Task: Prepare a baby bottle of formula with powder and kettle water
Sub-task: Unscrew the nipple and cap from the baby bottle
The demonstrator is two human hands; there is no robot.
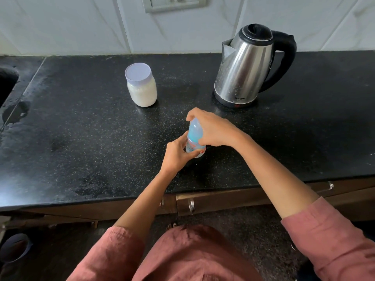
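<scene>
Far to the left of both hands, a dark sink cut-out (7, 82) sits at the edge of the black speckled counter (81, 138). Nearer, up and to the left of the hands, stands the powder jar (141, 85), upright with its pale lid on and well apart from the fingers. The left hand (176, 156) is wrapped around the lower body of the baby bottle (195, 138), which stands upright on the counter directly between the two hands. The right hand (213, 129) grips the bottle's clear cap from above and from the right side, fingers curled over the top. Beyond the right hand, up and to its right, the steel kettle (248, 67) rests on the counter, lid closed, near but not touching the hand.
</scene>
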